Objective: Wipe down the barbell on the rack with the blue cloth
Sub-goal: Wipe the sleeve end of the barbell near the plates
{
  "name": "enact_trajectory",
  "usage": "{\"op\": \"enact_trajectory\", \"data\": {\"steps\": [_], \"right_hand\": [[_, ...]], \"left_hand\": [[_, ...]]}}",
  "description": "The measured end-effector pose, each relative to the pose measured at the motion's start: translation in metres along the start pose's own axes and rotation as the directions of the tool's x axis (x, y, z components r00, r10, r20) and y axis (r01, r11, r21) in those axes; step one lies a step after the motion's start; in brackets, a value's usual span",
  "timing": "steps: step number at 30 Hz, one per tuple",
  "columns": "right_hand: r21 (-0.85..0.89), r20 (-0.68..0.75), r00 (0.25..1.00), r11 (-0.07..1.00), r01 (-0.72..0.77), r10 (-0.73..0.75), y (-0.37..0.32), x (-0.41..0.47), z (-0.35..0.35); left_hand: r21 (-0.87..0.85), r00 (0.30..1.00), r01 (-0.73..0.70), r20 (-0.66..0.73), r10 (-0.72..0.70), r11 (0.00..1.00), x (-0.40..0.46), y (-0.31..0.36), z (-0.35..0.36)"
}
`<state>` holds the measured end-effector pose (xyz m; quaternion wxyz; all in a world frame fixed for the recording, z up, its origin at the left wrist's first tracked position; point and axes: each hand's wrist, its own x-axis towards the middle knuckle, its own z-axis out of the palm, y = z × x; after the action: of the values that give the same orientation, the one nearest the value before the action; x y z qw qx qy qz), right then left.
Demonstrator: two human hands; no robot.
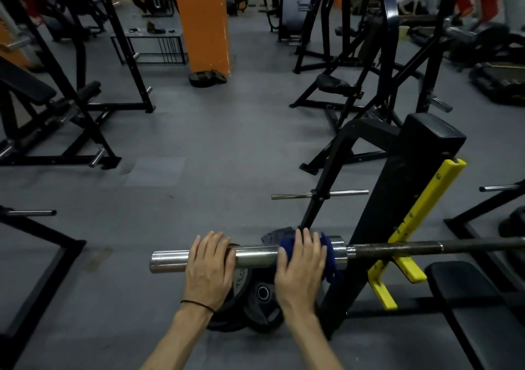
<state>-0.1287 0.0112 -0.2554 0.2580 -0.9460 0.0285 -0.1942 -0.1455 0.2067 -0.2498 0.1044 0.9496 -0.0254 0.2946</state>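
The barbell (255, 257) lies across the yellow hooks of the black rack (403, 270), its chrome sleeve pointing left. My left hand (208, 267) lies over the sleeve near its free end, fingers draped across the top. My right hand (301, 267) covers the blue cloth (329, 256), which is wrapped round the sleeve beside the collar. Its fingers curve over cloth and sleeve. The dark rusty shaft (426, 247) runs off to the right.
Black weight plates (261, 298) lean on the floor under the sleeve. A padded bench (468, 298) sits at lower right. Plate pegs (318, 194) stick out from the rack post. Other machines and an orange pillar (201, 20) stand across the grey floor.
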Motion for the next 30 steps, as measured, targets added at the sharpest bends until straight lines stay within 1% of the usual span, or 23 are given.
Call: {"op": "enact_trajectory", "data": {"steps": [1, 2, 4, 5, 6, 8, 9, 10, 11, 13, 14, 15, 17, 18, 19, 20, 22, 24, 25, 27, 28, 29, 30], "right_hand": [[0.019, 0.043, 0.999, 0.999, 0.032, -0.033, -0.019, -0.004, 0.007], [0.022, 0.105, 0.981, 0.986, 0.163, -0.165, -0.029, -0.01, 0.014], [-0.019, 0.164, 0.891, 0.902, 0.432, -0.424, -0.018, -0.007, 0.013], [-0.031, 0.142, 0.884, 0.89, 0.454, -0.446, -0.001, 0.001, 0.008], [-0.026, 0.09, 0.915, 0.917, 0.397, -0.393, 0.015, 0.007, 0.001], [0.007, 0.025, 0.992, 0.992, 0.126, -0.126, 0.019, 0.004, -0.007], [0.022, 0.033, 0.998, 0.999, 0.045, -0.046, 0.004, 0.0, -0.003], [0.022, 0.066, 0.996, 0.998, 0.051, -0.053, -0.015, -0.004, 0.002], [0.022, 0.131, 0.979, 0.988, 0.152, -0.154, -0.027, -0.01, 0.007], [-0.015, 0.209, 0.882, 0.901, 0.434, -0.421, -0.02, -0.006, 0.007], [-0.039, 0.214, 0.857, 0.872, 0.488, -0.47, -0.005, 0.001, 0.002], [-0.062, 0.169, 0.875, 0.882, 0.468, -0.453, 0.012, 0.007, -0.003], [-0.04, 0.066, 0.981, 0.982, 0.186, -0.184, 0.021, 0.004, -0.01], [-0.003, 0.044, 0.997, 0.998, 0.066, -0.066, 0.006, 0.001, -0.007], [0.016, 0.048, 0.998, 0.999, 0.031, -0.032, -0.015, -0.003, -0.001], [0.028, 0.089, 0.991, 0.995, 0.097, -0.099, -0.032, -0.008, 0.005], [0.001, 0.177, 0.898, 0.912, 0.41, -0.404, -0.031, -0.01, 0.011], [-0.056, 0.184, 0.848, 0.856, 0.514, -0.497, 0.003, 0.007, 0.0], [-0.078, 0.136, 0.885, 0.886, 0.458, -0.446, 0.018, 0.013, -0.006], [-0.055, 0.045, 0.982, 0.981, 0.183, -0.181, 0.022, 0.007, -0.01], [-0.017, 0.043, 0.994, 0.995, 0.102, -0.101, 0.005, 0.002, -0.005], [0.009, 0.058, 0.991, 0.993, 0.119, -0.119, -0.014, -0.005, 0.0], [0.027, 0.106, 0.964, 0.97, 0.242, -0.243, -0.026, -0.013, 0.007]], "left_hand": [[0.016, 1.0, -0.014, 0.003, 0.014, 1.0, -0.002, -0.001, 0.001], [0.041, 1.0, -0.028, 0.007, 0.027, 0.999, -0.003, -0.003, 0.003], [0.071, 0.999, -0.041, 0.029, 0.039, 0.997, -0.001, -0.008, 0.006], [0.079, 0.998, -0.03, 0.055, 0.026, 0.996, 0.006, -0.008, 0.006], [0.096, 0.995, 0.006, 0.099, -0.016, 0.995, 0.014, -0.008, 0.004], [0.153, 0.953, 0.076, 0.279, -0.116, 0.985, 0.035, -0.003, -0.003], [0.195, 0.894, 0.11, 0.408, -0.183, 0.975, 0.045, 0.002, -0.009], [0.239, 0.82, 0.148, 0.512, -0.254, 0.96, 0.056, 0.005, -0.013], [0.271, 0.794, 0.164, 0.535, -0.29, 0.948, 0.063, 0.004, -0.01], [0.261, 0.731, 0.17, 0.614, -0.299, 0.95, 0.073, 0.001, -0.008], [0.227, 0.736, 0.178, 0.615, -0.283, 0.957, 0.074, 0.0, -0.009], [0.185, 0.788, 0.169, 0.564, -0.245, 0.968, 0.069, -0.003, -0.009], [0.055, 0.92, 0.151, 0.358, -0.161, 0.987, 0.051, -0.004, -0.007], [-0.01, 0.948, 0.148, 0.287, -0.139, 0.989, 0.043, -0.005, -0.004], [-0.06, 0.964, 0.145, 0.234, -0.127, 0.988, 0.037, -0.005, 0.0], [-0.096, 0.967, 0.157, 0.217, -0.133, 0.983, 0.032, -0.003, 0.001], [-0.149, 0.968, 0.178, 0.204, -0.145, 0.973, 0.024, 0.004, 0.002], [-0.193, 0.976, 0.154, 0.18, -0.119, 0.969, 0.022, 0.011, -0.003], [-0.202, 0.979, 0.145, 0.173, -0.11, 0.969, 0.021, 0.014, -0.006], [-0.208, 0.979, 0.162, 0.155, -0.131, 0.965, 0.02, 0.02, -0.01], [-0.205, 0.978, 0.18, 0.147, -0.151, 0.962, 0.02, 0.022, -0.011], [-0.198, 0.975, 0.197, 0.142, -0.17, 0.96, 0.02, 0.024, -0.011], [-0.19, 0.973, 0.209, 0.143, -0.183, 0.959, 0.018, 0.027, -0.011]]}}
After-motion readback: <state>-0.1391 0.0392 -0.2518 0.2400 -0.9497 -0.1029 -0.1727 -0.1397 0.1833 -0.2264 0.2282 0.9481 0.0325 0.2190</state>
